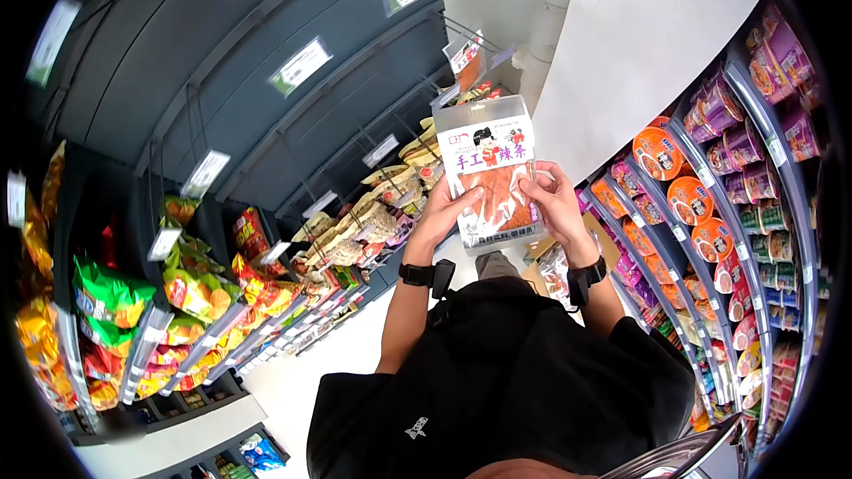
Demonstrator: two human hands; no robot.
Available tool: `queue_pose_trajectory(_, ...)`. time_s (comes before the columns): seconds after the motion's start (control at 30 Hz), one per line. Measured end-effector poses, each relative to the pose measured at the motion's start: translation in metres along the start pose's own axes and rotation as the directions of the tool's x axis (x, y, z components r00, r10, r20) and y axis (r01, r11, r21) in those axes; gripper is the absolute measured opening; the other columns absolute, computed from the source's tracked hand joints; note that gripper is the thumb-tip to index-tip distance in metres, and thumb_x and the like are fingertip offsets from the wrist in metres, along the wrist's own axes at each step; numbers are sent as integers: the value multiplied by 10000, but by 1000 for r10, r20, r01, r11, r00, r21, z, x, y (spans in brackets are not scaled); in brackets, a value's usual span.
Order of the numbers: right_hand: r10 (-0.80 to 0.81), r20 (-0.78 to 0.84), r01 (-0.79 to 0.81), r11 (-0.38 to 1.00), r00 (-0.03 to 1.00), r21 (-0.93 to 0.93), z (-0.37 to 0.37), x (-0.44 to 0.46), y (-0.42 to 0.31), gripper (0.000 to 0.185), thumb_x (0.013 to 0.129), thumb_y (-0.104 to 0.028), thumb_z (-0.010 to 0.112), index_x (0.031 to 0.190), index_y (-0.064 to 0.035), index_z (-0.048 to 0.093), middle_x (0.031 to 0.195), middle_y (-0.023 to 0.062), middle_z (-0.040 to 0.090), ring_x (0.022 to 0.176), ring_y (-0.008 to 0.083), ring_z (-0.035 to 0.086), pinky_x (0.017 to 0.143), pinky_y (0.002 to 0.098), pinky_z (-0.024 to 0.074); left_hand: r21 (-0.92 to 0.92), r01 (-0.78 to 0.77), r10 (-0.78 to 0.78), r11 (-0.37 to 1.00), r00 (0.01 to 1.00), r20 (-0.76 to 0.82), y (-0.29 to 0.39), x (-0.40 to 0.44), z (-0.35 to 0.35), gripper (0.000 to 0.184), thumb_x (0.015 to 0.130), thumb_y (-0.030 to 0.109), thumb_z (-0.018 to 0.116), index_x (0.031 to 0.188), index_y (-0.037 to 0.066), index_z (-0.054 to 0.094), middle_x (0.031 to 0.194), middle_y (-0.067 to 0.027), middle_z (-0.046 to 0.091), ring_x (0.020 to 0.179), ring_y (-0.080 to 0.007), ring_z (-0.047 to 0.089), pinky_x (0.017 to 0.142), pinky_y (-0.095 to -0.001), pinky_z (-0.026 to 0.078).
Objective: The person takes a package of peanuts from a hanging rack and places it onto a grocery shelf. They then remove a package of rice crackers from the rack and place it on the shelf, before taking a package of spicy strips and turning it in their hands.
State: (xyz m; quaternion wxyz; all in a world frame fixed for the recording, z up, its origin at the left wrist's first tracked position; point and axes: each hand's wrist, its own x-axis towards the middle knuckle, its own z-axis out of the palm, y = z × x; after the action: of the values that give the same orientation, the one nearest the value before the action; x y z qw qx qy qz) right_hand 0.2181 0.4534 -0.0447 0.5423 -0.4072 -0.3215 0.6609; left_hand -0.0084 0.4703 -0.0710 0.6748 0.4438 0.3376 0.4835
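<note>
A clear and white snack packet with purple Chinese lettering and reddish-brown food inside is held upright in front of my chest. My left hand grips its left edge, with the thumb pressed on the front. On the right edge my right hand holds it the same way, thumb on the front and fingers behind. Both wrists wear black bands. Behind the packet's top, a similar packet hangs from a rack hook.
Shelves of snack bags and hooks with price tags line the left. Instant noodle tubs fill the curved-looking shelves on the right. A cardboard box with packets is on the floor below my right hand.
</note>
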Motion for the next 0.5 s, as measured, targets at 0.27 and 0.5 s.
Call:
queue_pose_trajectory(0.27, -13, 124, 34, 985, 992, -170, 49, -88, 6, 385, 925, -29, 658, 1273, -1, 496, 1165, 93, 657, 1065, 128, 624, 927, 268, 487, 69, -90, 99, 994, 984, -146, 27, -98, 7, 322, 928, 53, 671, 1233, 8, 575, 1116, -18, 660, 942, -66, 619, 816, -231, 499)
queue_pose_trajectory(0.5, 32, 197, 23, 963, 980, -270, 74, -140, 6, 396, 951, -52, 636, 1310, -25, 470, 1154, 91, 669, 1038, 120, 632, 883, 258, 496, 9, -64, 65, 998, 977, -201, 26, -156, 10, 233, 947, 113, 662, 1149, 0, 633, 1015, -15, 686, 893, -58, 618, 780, -219, 494)
